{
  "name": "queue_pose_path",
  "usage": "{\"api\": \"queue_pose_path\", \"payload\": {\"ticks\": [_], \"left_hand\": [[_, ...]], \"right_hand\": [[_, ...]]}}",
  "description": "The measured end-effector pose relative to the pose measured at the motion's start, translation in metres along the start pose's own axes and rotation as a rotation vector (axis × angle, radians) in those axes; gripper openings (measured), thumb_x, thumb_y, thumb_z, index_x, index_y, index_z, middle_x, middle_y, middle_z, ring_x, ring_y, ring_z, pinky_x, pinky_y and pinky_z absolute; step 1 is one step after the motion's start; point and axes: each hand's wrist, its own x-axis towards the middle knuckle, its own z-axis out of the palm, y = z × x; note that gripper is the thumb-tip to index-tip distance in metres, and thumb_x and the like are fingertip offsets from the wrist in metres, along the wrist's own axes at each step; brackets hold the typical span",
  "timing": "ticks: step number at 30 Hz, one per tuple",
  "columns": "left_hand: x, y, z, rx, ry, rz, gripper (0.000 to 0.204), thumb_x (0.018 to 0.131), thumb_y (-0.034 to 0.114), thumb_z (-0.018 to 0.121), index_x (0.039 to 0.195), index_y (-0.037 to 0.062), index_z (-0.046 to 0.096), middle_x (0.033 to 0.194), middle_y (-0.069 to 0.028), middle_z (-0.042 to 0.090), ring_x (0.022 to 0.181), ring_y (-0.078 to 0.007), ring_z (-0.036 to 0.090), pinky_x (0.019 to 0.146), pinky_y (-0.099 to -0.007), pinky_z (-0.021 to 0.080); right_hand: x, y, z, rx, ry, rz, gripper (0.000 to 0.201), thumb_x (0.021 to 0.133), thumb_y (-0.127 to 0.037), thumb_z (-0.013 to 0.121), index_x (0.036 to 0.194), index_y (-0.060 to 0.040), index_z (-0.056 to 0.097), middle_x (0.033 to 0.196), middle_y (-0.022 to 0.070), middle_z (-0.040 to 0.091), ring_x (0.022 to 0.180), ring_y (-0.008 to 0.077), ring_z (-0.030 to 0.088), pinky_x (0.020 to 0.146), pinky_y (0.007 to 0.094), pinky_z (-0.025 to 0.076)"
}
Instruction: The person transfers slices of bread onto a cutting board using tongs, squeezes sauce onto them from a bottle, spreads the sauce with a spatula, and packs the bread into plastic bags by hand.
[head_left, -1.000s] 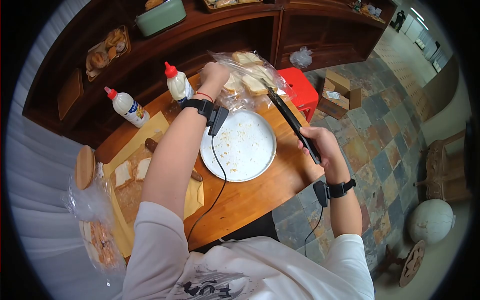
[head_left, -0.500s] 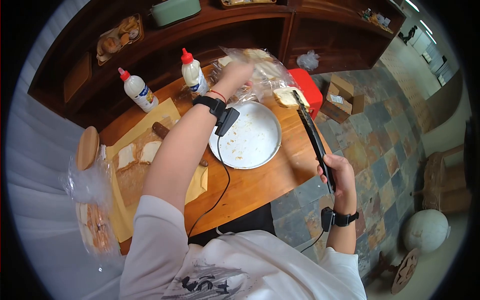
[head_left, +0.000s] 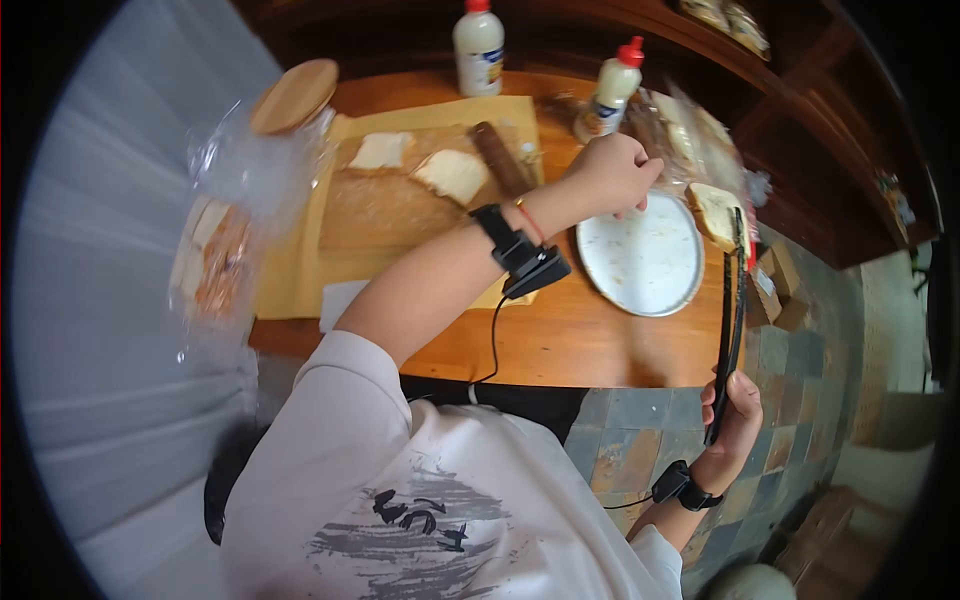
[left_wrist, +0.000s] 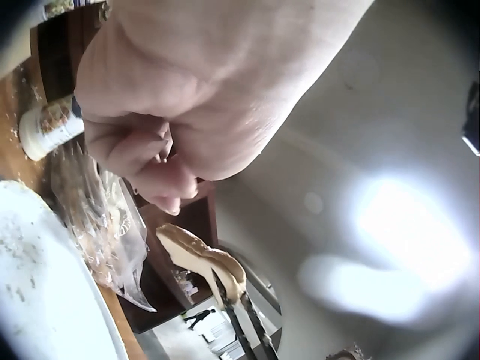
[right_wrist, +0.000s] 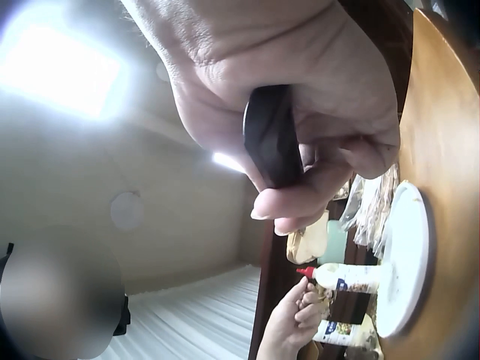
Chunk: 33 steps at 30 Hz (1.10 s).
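In the head view my right hand (head_left: 738, 415) grips black tongs (head_left: 728, 320), their tips pinching a bread slice (head_left: 714, 212) at the plate's right side. The left wrist view also shows this slice (left_wrist: 196, 251) in the tongs, raised over the background. My left hand (head_left: 615, 172) hovers over the far edge of a round white plate (head_left: 645, 265) with crumbs on it. Its fingers hang loosely curled and hold nothing. Behind the plate lies a clear plastic bag (head_left: 690, 125) with bread slices inside. Two bread slices, one of them this slice (head_left: 452, 176), lie on the wooden board (head_left: 375, 205).
Yellow paper (head_left: 285, 265) lies under the board, with a brown cylindrical thing (head_left: 500, 160) on it. Red-capped squeeze bottles, a left one (head_left: 480, 55) and a right one (head_left: 612, 95), stand at the back. At the left are a wooden disc (head_left: 295, 95) and bagged bread (head_left: 218, 255).
My right hand drew the tongs and bread slice out of the bag and towards me. My left hand left the bag and moved over the plate. The head view has turned left.
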Motion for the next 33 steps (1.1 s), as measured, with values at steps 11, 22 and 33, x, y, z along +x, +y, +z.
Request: {"api": "queue_pose_path", "payload": {"ticks": [11,22,33], "left_hand": [[-0.160,-0.094,-0.153,-0.194,0.512,0.020,0.035,0.103,0.032,0.064,0.091,-0.0003,0.073,0.065,0.0001,0.058,0.058,-0.0086,0.052,0.056,-0.0281,0.043],[-0.275,-0.164,-0.218,-0.615,0.815,-0.195,0.026,0.106,0.025,0.061,0.093,0.0037,0.064,0.062,0.0086,0.039,0.051,-0.0008,0.030,0.045,-0.0221,0.022],[-0.298,-0.183,-0.229,-0.737,0.839,-0.143,0.026,0.107,0.026,0.060,0.091,0.0058,0.061,0.060,0.0084,0.040,0.047,-0.0014,0.028,0.044,-0.0221,0.020]], "right_hand": [[0.034,0.029,0.138,-0.194,-0.302,0.189,0.027,0.098,-0.018,0.064,0.105,0.0083,0.069,0.067,0.0141,0.066,0.044,0.0164,0.055,0.042,0.0250,0.042],[0.072,0.066,0.292,-0.529,-0.539,0.375,0.023,0.097,-0.016,0.067,0.103,0.0059,0.074,0.069,0.0077,0.069,0.049,0.0109,0.060,0.044,0.0227,0.043],[0.083,0.085,0.328,-0.661,-0.585,0.376,0.025,0.096,-0.018,0.070,0.099,0.0065,0.075,0.070,0.0077,0.070,0.050,0.0103,0.058,0.046,0.0237,0.043]]}}
